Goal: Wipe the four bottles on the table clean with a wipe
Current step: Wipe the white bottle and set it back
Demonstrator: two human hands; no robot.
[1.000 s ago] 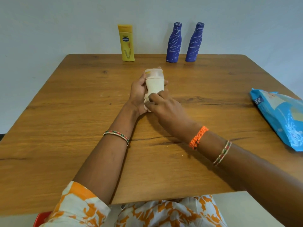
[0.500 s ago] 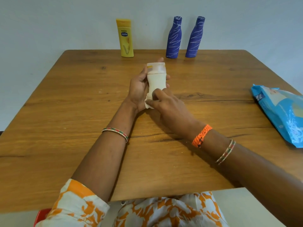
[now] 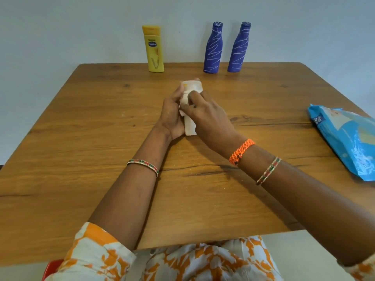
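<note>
White bottle (image 3: pixel 190 126) at the wooden table's (image 3: pixel 81 138) centre, long axis running from near edge toward far edge, cap end away. Left hand (image 3: pixel 172 116) grips its side; right hand (image 3: pixel 207 116) pinches a wipe (image 3: pixel 182 112) against it. Yellow lotion bottle (image 3: pixel 153 49) and two blue bottles (image 3: pixel 213 48) (image 3: pixel 239 47) stand upright along the far edge; blue wipes pack (image 3: pixel 349 138) overhangs the right edge. Pale wall behind.

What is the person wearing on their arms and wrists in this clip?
Both forearms are bare. The left wrist carries a thin beaded bangle in red, green and white. The right wrist has a braided orange band and a similar beaded bangle. The sleeves are white with an orange floral print, pushed up.
</note>
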